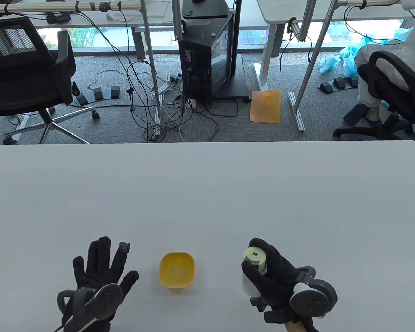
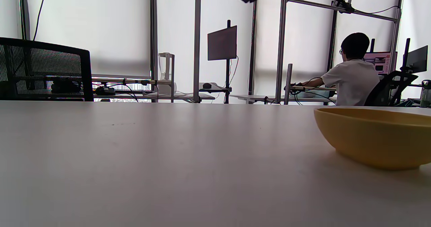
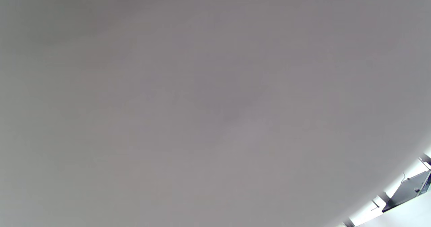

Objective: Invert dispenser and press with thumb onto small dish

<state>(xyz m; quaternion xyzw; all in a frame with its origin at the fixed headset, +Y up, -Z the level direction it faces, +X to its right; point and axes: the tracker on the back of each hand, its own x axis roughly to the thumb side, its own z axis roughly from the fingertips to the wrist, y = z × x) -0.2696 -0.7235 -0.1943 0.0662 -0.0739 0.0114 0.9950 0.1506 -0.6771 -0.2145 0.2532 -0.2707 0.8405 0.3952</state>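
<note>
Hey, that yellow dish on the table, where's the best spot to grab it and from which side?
Pinch the rim of the yellow dish on its left edge, coming from the left hand, which rests flat beside it. The walls flare to a thin open lip, and the right hand already holds the dispenser.

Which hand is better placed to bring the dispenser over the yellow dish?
Right. The right hand already grips the dispenser beside the yellow dish; the left hand rests flat on the table.

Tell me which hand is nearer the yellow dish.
Left, narrowly. The left hand lies flat on the table left of the yellow dish; the right hand, holding the dispenser, is to its right.
</note>
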